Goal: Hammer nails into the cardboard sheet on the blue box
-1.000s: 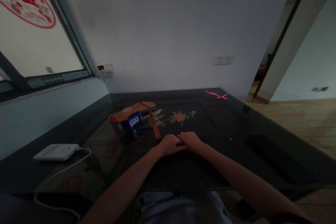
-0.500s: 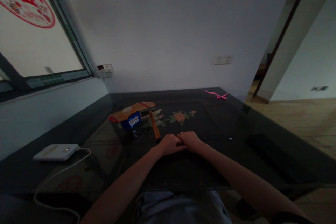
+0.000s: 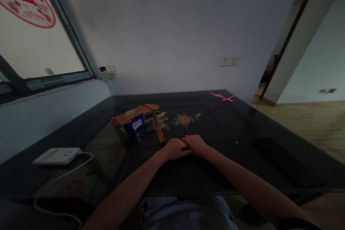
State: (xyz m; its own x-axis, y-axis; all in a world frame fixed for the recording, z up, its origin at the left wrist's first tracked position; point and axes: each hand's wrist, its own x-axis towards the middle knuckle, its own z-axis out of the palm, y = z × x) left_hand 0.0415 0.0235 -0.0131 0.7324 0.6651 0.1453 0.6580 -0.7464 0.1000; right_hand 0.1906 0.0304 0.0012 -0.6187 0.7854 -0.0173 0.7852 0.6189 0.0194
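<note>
My left hand (image 3: 174,149) and my right hand (image 3: 195,143) rest close together on the dark table, touching at the thumbs. Both have curled fingers, and whatever lies inside them is hidden. A tiny bright glint shows by the right hand's fingers, too small to name. Just beyond my left hand lies a tool with a brown wooden handle (image 3: 159,128), its near end close to the knuckles. To the left of it sits a blue box (image 3: 134,124) with a white label, with a torn orange-brown cardboard piece (image 3: 136,112) over it. Thin metal bits (image 3: 145,138) lie beside the box.
At the left lies a white power bank (image 3: 57,156) with a white cable (image 3: 72,169). A pink ribbon (image 3: 222,97) is at the far right of the glossy table (image 3: 215,172). A dark flat object (image 3: 285,160) lies at the right, and a small shiny piece (image 3: 236,142) nearer my right hand.
</note>
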